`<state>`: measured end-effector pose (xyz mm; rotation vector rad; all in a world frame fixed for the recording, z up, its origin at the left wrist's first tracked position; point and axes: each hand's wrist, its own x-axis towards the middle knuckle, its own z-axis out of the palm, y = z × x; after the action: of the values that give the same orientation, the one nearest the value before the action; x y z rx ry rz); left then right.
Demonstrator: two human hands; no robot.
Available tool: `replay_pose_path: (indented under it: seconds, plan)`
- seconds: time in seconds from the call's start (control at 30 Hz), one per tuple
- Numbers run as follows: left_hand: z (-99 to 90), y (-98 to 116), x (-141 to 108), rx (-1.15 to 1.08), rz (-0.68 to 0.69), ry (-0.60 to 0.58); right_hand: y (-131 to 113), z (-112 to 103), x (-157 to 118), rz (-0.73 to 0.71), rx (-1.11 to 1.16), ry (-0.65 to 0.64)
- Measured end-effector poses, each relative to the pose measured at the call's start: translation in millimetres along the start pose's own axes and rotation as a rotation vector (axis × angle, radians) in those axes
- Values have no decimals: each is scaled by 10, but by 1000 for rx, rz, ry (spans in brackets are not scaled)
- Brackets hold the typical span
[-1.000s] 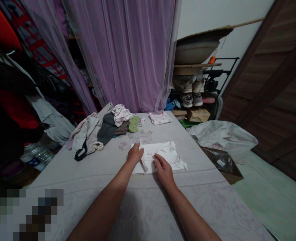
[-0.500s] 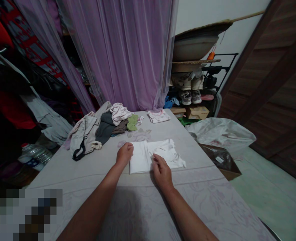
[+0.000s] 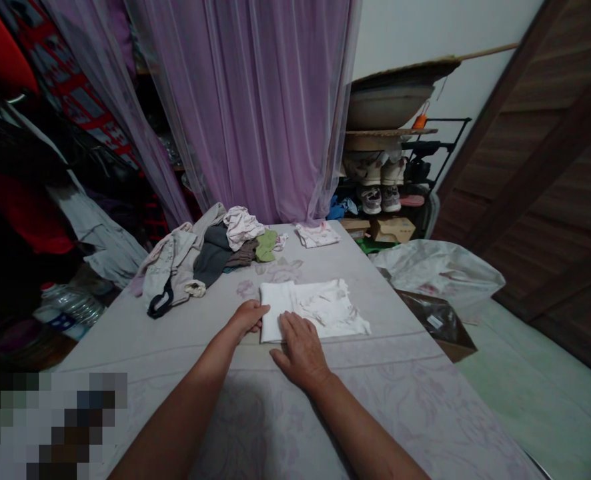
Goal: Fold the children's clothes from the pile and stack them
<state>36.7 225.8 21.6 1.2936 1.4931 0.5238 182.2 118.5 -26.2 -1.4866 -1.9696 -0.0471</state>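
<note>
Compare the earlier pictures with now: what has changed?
On the white cloth, the raised flap now lies flat. The left hand let it go and moved to the cloth's left edge; the right hand moved left onto the folded part. The clothes pile stayed put.

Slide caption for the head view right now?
Right hand on the white cloth, left hand at its left edge, heaped clothes farther back.
</note>
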Motion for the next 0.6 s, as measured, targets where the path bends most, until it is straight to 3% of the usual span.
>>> replay_pose_path:
  seconds: [0.27,0.47,0.6]
  plan:
    - [218,446,-47,-89,109,-80,15,-65,166,192,9,154]
    - [661,886,-111,-49,199,-155,151,-376,180,361,158,225]
    - [1021,1035,-70,25,211,-187,351,-546,93,538,196,249]
